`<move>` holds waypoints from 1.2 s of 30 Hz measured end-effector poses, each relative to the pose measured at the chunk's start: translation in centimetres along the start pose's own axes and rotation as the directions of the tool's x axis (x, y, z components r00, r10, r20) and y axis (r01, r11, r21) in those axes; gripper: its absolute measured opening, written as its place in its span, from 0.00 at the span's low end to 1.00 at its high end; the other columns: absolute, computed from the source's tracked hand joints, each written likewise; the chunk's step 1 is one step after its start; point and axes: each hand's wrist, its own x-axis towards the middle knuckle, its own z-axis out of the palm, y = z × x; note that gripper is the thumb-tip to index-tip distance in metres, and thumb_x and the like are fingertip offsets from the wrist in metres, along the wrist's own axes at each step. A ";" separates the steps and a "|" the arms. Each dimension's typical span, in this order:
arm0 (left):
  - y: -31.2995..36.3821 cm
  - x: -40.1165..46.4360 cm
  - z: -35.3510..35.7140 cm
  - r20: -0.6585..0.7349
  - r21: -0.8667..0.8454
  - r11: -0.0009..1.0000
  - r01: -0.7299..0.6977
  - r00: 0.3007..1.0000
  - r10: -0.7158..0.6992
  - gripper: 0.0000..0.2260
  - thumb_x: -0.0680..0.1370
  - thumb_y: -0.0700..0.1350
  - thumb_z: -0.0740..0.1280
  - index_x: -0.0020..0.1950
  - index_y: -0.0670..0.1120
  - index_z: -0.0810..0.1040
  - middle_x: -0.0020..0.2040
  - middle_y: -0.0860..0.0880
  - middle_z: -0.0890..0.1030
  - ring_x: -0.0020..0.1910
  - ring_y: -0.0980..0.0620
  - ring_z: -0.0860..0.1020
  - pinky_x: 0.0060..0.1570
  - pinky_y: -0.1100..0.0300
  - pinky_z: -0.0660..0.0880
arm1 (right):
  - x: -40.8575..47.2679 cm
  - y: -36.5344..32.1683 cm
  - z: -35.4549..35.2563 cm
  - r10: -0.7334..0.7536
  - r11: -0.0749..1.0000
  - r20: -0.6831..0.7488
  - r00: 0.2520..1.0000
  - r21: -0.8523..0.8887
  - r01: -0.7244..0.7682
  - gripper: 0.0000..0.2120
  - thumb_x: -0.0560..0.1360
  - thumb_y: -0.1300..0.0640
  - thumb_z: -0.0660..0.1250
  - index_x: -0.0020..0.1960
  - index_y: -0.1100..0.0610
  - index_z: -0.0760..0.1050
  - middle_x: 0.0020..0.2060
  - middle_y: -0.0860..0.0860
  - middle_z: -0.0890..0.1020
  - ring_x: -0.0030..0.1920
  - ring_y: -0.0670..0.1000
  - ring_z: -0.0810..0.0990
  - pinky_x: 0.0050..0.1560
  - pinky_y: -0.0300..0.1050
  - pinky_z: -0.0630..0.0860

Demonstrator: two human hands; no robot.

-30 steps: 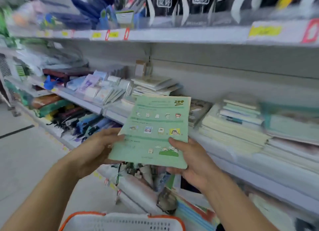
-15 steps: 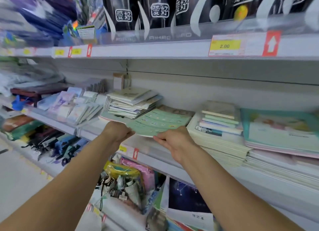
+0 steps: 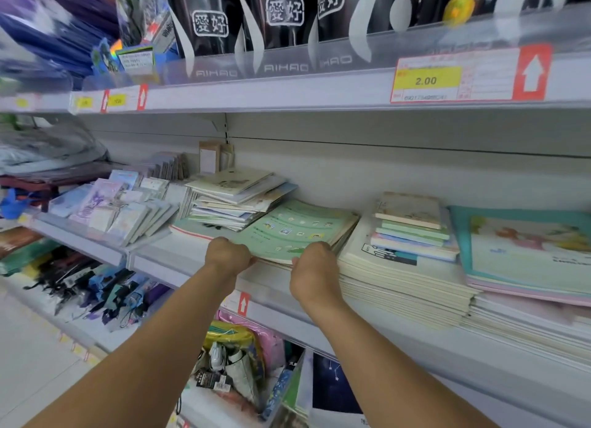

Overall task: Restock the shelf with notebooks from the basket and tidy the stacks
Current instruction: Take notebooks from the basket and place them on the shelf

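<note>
Observed at centre frame: green notebook laid flat on top of a low stack on the middle shelf, between a leaning, untidy pile to its left and a tall cream stack to its right. Near edge of the green cover overhanging the stack slightly, not squared.

Left hand at the notebook's near-left corner, curled closed against the edge. Right hand at the near-right corner, likewise curled against the edge. Fingers hidden behind the knuckles; could not tell whether pinching the cover or merely pressing on it, though contact with the edge appeared likely. Nothing else held in either hand.

Basket not in view at this moment. Price label at upper right, on the rail of the shelf above; not relevant to the stack.

Step judged in hand: seating the notebook on its stack and aligning it. Restocking judged partly done only; neighbouring pile at left plainly not tidied.

Next move judged to require: pushing the near edge back until flush with the books beneath, squaring both corners evenly, then releasing without dragging the top cover forward.
</note>
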 end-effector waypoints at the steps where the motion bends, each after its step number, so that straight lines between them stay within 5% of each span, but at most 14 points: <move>1: 0.0 0.2 0.1 0.002 0.034 0.999 -0.007 1.000 0.007 0.12 0.74 0.27 0.65 0.51 0.39 0.67 0.40 0.46 0.74 0.49 0.39 0.80 0.58 0.46 0.77 | 0.0 0.0 0.0 -0.009 0.999 -0.004 1.000 -0.049 0.009 0.15 0.80 0.66 0.61 0.65 0.69 0.70 0.51 0.55 0.80 0.44 0.52 0.78 0.36 0.38 0.66; 5: -0.1 1.0 0.1 0.047 0.142 0.990 -0.002 0.999 -0.004 0.05 0.75 0.31 0.65 0.49 0.35 0.72 0.46 0.40 0.79 0.50 0.41 0.81 0.56 0.48 0.78 | -0.2 -0.5 -1.1 -0.075 0.980 0.031 0.997 -0.185 0.079 0.11 0.78 0.67 0.63 0.60 0.68 0.75 0.52 0.57 0.81 0.42 0.53 0.77 0.27 0.34 0.63; 8: 0.0 1.4 0.0 0.084 0.230 0.972 -0.044 0.996 0.025 0.06 0.74 0.33 0.64 0.50 0.39 0.72 0.54 0.36 0.79 0.55 0.38 0.79 0.59 0.44 0.77 | -0.5 -1.1 -2.1 -0.111 0.939 0.113 0.987 -0.313 0.142 0.13 0.76 0.69 0.63 0.59 0.66 0.76 0.57 0.60 0.80 0.55 0.56 0.80 0.45 0.42 0.74; 11: 0.7 1.1 -0.3 0.144 0.370 0.925 -0.082 0.989 0.030 0.06 0.76 0.35 0.62 0.53 0.40 0.72 0.51 0.40 0.77 0.53 0.41 0.77 0.58 0.49 0.76 | -0.3 -1.9 -2.8 -0.169 0.871 0.184 0.968 -0.432 0.234 0.16 0.76 0.68 0.62 0.63 0.64 0.75 0.62 0.61 0.76 0.63 0.58 0.75 0.61 0.45 0.73; 15: 0.9 0.8 -0.4 0.209 0.390 0.916 -0.090 0.978 0.007 0.05 0.77 0.36 0.61 0.50 0.44 0.71 0.51 0.43 0.76 0.49 0.44 0.76 0.60 0.46 0.77 | -0.4 -2.6 -3.5 -0.217 0.767 0.265 0.940 -0.549 0.332 0.14 0.78 0.64 0.61 0.63 0.61 0.75 0.62 0.58 0.77 0.65 0.57 0.74 0.66 0.47 0.70; 21: 0.4 0.0 -1.5 0.271 0.444 0.873 -0.203 0.959 0.085 0.15 0.78 0.37 0.62 0.65 0.41 0.70 0.59 0.43 0.77 0.55 0.44 0.75 0.55 0.55 0.72 | -0.9 -2.5 -4.0 -0.163 0.840 0.214 0.963 -0.483 0.250 0.15 0.75 0.72 0.61 0.59 0.63 0.77 0.58 0.59 0.79 0.59 0.58 0.79 0.52 0.46 0.76; 24: 0.0 -1.3 -2.4 0.270 0.494 0.771 -0.401 0.914 0.302 0.23 0.78 0.40 0.66 0.73 0.43 0.66 0.65 0.46 0.74 0.65 0.44 0.72 0.59 0.56 0.70 | -3.0 -3.0 -5.1 -0.299 0.808 0.157 0.941 -0.483 0.338 0.14 0.74 0.73 0.62 0.56 0.62 0.76 0.53 0.58 0.81 0.54 0.59 0.81 0.43 0.47 0.73; 26: -0.8 -3.7 -3.9 0.200 0.426 0.727 -0.539 0.840 0.505 0.20 0.78 0.41 0.68 0.69 0.45 0.71 0.60 0.48 0.78 0.58 0.50 0.77 0.54 0.60 0.72 | -5.6 -2.5 -4.6 -0.547 0.750 -0.007 0.837 -0.448 0.487 0.07 0.77 0.65 0.62 0.53 0.58 0.74 0.45 0.56 0.83 0.46 0.58 0.83 0.37 0.45 0.71; 28: -4.1 -6.4 -6.2 0.124 0.379 0.704 -0.601 0.787 0.605 0.10 0.78 0.42 0.67 0.59 0.48 0.76 0.48 0.52 0.81 0.47 0.57 0.79 0.43 0.69 0.72 | -9.2 -0.8 -2.4 -0.716 0.697 -0.156 0.680 -0.212 0.685 0.06 0.81 0.55 0.61 0.49 0.54 0.75 0.35 0.48 0.82 0.34 0.51 0.80 0.33 0.44 0.72; 30: -10.3 -8.9 -8.9 0.119 0.445 0.723 -0.528 0.835 0.537 0.03 0.78 0.43 0.67 0.51 0.49 0.77 0.41 0.54 0.81 0.41 0.60 0.79 0.37 0.70 0.73 | -13.0 2.3 1.5 -0.705 0.659 -0.139 0.695 0.234 0.715 0.09 0.80 0.53 0.63 0.43 0.53 0.76 0.27 0.44 0.75 0.27 0.44 0.72 0.31 0.43 0.70; 32: -18.7 -11.4 -11.8 0.105 0.541 0.789 -0.291 0.954 0.280 0.00 0.77 0.44 0.68 0.47 0.49 0.78 0.40 0.51 0.82 0.40 0.53 0.81 0.41 0.61 0.77 | -16.1 6.7 7.3 -0.608 0.749 0.096 0.788 0.398 0.530 0.13 0.80 0.52 0.64 0.39 0.54 0.74 0.26 0.47 0.73 0.28 0.45 0.71 0.31 0.47 0.71; 34: -26.8 -14.3 -14.9 0.039 0.594 0.804 0.006 0.999 -0.036 0.02 0.76 0.43 0.68 0.46 0.51 0.78 0.42 0.47 0.84 0.44 0.47 0.82 0.46 0.56 0.78 | -19.1 11.8 13.7 -0.368 0.923 0.459 0.808 0.285 0.259 0.14 0.79 0.50 0.65 0.37 0.55 0.75 0.28 0.50 0.77 0.29 0.48 0.77 0.32 0.53 0.76; 36: -33.2 -17.4 -18.2 -0.070 0.619 0.749 0.237 0.966 -0.248 0.03 0.76 0.43 0.67 0.48 0.49 0.79 0.47 0.45 0.84 0.49 0.45 0.82 0.51 0.57 0.77 | -22.3 17.0 18.7 -0.189 0.980 0.680 0.709 0.082 0.183 0.10 0.76 0.55 0.69 0.36 0.57 0.78 0.32 0.51 0.80 0.35 0.49 0.81 0.36 0.52 0.77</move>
